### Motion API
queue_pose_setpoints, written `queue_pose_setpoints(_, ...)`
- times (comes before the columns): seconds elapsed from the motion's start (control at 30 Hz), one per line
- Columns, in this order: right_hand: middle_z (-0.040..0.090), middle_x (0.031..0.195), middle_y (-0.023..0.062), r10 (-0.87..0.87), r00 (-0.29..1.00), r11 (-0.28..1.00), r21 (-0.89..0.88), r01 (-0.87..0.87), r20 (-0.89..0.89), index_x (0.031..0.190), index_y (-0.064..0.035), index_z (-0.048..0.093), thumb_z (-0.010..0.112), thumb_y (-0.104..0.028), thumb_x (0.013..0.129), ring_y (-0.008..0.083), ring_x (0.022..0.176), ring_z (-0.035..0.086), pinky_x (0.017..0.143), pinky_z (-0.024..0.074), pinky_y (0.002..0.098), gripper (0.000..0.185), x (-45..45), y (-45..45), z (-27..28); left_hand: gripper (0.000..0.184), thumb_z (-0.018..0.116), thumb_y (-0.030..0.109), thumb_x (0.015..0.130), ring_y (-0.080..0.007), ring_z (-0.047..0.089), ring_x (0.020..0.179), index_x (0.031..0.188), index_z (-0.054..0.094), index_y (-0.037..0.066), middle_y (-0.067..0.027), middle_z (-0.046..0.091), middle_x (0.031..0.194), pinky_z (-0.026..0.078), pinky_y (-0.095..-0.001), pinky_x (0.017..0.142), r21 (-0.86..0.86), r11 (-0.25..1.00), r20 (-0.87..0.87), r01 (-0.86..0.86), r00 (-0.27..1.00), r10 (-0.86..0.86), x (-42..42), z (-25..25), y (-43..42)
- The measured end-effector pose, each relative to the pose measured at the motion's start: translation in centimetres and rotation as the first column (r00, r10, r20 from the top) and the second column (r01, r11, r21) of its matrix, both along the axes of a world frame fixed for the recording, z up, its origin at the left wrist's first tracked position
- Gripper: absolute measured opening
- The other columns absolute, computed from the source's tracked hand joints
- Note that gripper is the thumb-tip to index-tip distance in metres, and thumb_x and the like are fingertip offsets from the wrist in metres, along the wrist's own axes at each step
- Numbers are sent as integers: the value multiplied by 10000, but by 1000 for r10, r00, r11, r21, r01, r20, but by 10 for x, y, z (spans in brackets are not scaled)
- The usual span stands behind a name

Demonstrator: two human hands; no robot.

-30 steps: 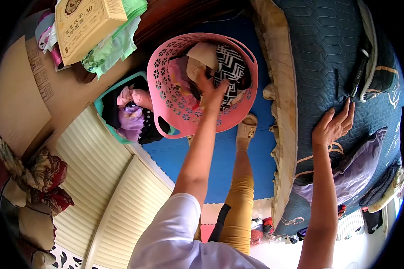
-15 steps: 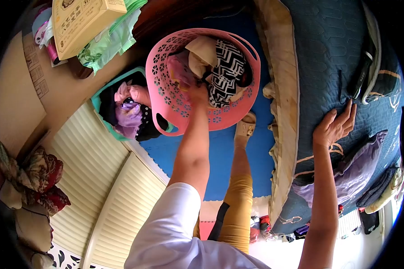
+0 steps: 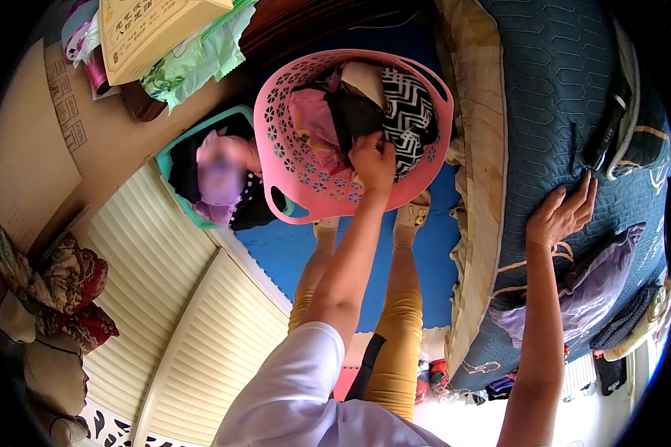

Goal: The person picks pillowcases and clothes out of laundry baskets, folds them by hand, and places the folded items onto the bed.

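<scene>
In the pink basket, my left hand is closed on a black cloth. Around that cloth lie a pink garment, a beige piece and a black-and-white zigzag cloth. On the dark quilted bed cover, my right hand rests palm down with its fingers apart. It holds nothing, and a black strap-like item lies just beyond its fingertips.
A teal basket with dark and purple clothes stands left of the pink one. A yellow box and a green bag sit at the upper left. The ruffled bed edge borders the blue mat. A purple cloth lies on the bed.
My left hand has moved from the pink garment to the right and now grips a black cloth raised over the pile. My right hand stays on the bed.
</scene>
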State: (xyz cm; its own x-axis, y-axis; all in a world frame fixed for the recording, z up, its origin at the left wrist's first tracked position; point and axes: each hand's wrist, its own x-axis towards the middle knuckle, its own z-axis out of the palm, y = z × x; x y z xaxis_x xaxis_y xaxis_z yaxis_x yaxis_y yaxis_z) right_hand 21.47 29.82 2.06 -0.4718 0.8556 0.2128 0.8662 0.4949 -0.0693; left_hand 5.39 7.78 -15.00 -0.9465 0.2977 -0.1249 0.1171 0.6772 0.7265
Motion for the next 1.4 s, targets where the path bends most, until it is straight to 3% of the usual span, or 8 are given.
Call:
queue_pose_setpoints(0.6,323,1410,161,0,1000,1000,15,0,5,1376,-82,360,369,-388,905,334,1261,308,1056,202,448,562,2,0,-2,87,622,119,759,-291,536,661,727,607,40,-117,524,694,431,-382,592,193,981,167,-26,986,-7,16,28,27)
queue_pose_setpoints(0.77,328,1407,157,-1,1000,1000,14,1,-2,1370,-82,368,360,-386,904,334,1261,309,1056,203,446,556,3,1,-3,311,638,250,810,-348,511,975,986,594,-3,-169,575,954,426,-433,818,66,936,-24,-346,937,348,-23,-37,-33)
queue_pose_setpoints(0.83,329,1406,157,-3,1000,1000,17,3,3,1369,-82,369,361,-386,903,334,1258,311,1055,203,445,557,2,0,-1,623,676,349,765,-397,478,1058,1189,465,-55,-236,493,1172,375,-466,925,-244,838,38,-488,859,511,-35,-54,-54)
queue_pose_setpoints(0.97,331,1404,160,-5,1000,1000,19,5,4,1368,-83,369,363,-398,899,333,1254,315,1055,202,445,565,3,1,-3,859,710,418,708,-432,430,1141,1286,340,-97,-277,395,1284,365,-492,948,-552,762,56,-339,897,439,-41,-74,-72)
queue_pose_setpoints(1.07,332,1402,161,0,1000,1000,13,0,-5,1370,-86,368,366,-396,894,333,1255,315,1056,200,444,568,4,1,-3,778,727,412,688,-419,494,1089,1203,442,-95,-274,492,1190,425,-491,870,-594,771,-51,-230,967,250,-50,-98,-84)
queue_pose_setpoints(1.23,329,1404,166,-2,1000,1000,9,2,2,1371,-85,366,367,-385,898,339,1257,309,1056,197,448,561,2,1,-1,372,687,227,735,-372,619,798,966,592,-47,-246,620,880,472,-439,739,-349,888,467,-299,766,441,-67,-77,-82)
queue_pose_setpoints(1.37,330,1403,171,-13,1000,1000,7,13,-1,1368,-81,371,367,-374,901,347,1257,305,1054,198,455,551,0,-1,-1,233,651,101,725,-358,601,840,910,600,-32,-243,600,983,467,-417,703,-308,944,388,-121,890,240,-63,-45,-74)
queue_pose_setpoints(1.4,330,1403,171,-11,1000,1000,7,11,-2,1368,-81,371,367,-374,901,347,1257,305,1054,198,455,551,1,-1,-1,174,634,67,718,-353,580,890,853,589,-33,-240,572,1059,461,-408,718,-281,952,189,-117,966,175,-56,-41,-71)
